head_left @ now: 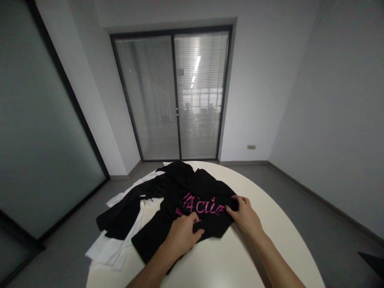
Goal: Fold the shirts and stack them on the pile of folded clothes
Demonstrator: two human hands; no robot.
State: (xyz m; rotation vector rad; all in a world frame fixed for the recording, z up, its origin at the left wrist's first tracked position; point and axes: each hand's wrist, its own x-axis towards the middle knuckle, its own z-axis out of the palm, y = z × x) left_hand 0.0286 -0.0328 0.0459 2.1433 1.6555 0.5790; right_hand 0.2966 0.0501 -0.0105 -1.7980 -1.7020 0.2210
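A black T-shirt (207, 186) with pink lettering lies rumpled on a white round table (270, 244). My left hand (183, 235) is at the shirt's near edge, below the lettering, its fingers curled and dark cloth between thumb and forefinger. At the shirt's right edge, my right hand (246, 216) pinches the fabric between thumb and fingers. More black cloth (126, 214) stretches to the left over white garments (109, 250), which partly hang at the table's left edge. The tips of some fingers of both hands are hidden.
Beyond the table stands a glazed double door (177, 96) with blinds. A frosted glass panel (45, 132) is at the left, and a plain wall (339, 120) at the right. A dark pointed object (372, 262) shows at the lower right edge.
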